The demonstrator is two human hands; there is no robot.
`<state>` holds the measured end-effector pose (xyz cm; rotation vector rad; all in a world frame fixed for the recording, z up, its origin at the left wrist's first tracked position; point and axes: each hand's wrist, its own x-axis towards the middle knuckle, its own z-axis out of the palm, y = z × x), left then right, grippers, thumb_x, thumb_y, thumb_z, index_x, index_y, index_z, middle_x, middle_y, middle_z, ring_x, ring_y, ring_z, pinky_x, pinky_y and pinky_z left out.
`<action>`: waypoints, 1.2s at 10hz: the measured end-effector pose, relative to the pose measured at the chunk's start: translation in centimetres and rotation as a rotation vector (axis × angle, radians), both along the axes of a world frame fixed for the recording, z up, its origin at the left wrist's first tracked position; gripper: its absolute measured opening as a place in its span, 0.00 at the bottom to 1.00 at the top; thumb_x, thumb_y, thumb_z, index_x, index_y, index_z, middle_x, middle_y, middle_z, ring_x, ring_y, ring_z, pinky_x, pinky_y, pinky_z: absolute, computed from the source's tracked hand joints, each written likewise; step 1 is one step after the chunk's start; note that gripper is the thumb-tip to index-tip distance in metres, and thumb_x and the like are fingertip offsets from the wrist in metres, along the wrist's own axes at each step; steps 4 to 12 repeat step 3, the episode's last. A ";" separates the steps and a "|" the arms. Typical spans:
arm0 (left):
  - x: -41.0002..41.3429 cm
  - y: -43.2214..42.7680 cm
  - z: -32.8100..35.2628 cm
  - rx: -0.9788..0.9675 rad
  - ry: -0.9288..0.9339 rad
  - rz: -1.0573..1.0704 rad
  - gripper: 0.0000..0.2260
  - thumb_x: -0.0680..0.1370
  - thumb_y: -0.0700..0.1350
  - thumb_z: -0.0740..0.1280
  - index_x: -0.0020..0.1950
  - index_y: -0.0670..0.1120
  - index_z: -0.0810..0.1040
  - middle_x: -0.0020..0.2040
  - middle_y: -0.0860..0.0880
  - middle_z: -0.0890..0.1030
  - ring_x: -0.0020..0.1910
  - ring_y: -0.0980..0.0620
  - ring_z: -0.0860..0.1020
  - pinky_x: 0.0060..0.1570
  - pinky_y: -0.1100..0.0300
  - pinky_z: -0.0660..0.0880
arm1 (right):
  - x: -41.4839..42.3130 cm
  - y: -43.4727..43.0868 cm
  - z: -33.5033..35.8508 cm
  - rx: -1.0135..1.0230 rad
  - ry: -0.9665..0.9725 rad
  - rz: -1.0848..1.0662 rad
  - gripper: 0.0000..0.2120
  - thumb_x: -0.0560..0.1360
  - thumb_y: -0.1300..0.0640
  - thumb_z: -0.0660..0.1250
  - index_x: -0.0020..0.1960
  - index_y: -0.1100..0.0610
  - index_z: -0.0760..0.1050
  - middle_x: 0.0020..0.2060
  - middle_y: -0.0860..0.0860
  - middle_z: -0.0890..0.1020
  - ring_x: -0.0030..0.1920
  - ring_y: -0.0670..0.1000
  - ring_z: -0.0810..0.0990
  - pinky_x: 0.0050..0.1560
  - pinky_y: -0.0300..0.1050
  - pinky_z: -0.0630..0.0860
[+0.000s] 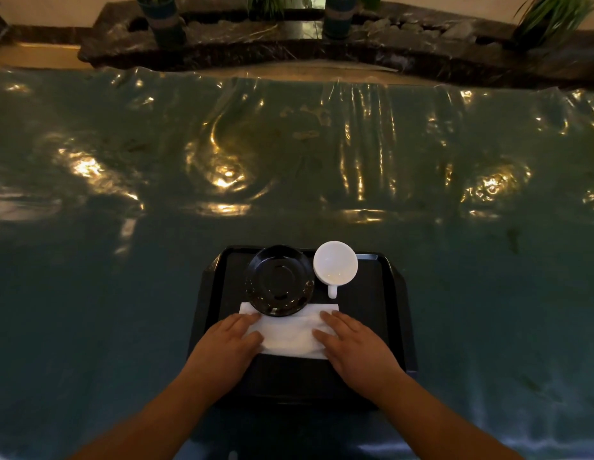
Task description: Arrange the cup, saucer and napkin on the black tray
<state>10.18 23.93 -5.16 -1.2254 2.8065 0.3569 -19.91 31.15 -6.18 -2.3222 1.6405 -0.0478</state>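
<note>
Now I see left hand and right hand spread flat on napkin, mid tray. Saucer overlaps napkin's far edge; cup just right of saucer.

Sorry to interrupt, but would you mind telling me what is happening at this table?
A person is setting up a black tray. Both hands lie flat on a white napkin, the left hand on its left end, the right hand on its right. A black saucer overlaps the napkin's far edge; the empty white cup stands beside it.
</note>
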 end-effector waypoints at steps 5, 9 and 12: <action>-1.2 -1.8 3.4 -0.042 0.118 0.153 0.20 0.79 0.62 0.59 0.59 0.52 0.81 0.57 0.51 0.83 0.53 0.50 0.79 0.47 0.52 0.77 | 1.9 -2.4 3.9 -0.063 -0.035 -0.055 0.23 0.80 0.40 0.60 0.71 0.49 0.71 0.66 0.52 0.77 0.66 0.55 0.73 0.65 0.54 0.73; -1.2 -1.8 3.4 -0.042 0.118 0.153 0.20 0.79 0.62 0.59 0.59 0.52 0.81 0.57 0.51 0.83 0.53 0.50 0.79 0.47 0.52 0.77 | 1.9 -2.4 3.9 -0.063 -0.035 -0.055 0.23 0.80 0.40 0.60 0.71 0.49 0.71 0.66 0.52 0.77 0.66 0.55 0.73 0.65 0.54 0.73; -1.2 -1.8 3.4 -0.042 0.118 0.153 0.20 0.79 0.62 0.59 0.59 0.52 0.81 0.57 0.51 0.83 0.53 0.50 0.79 0.47 0.52 0.77 | 1.9 -2.4 3.9 -0.063 -0.035 -0.055 0.23 0.80 0.40 0.60 0.71 0.49 0.71 0.66 0.52 0.77 0.66 0.55 0.73 0.65 0.54 0.73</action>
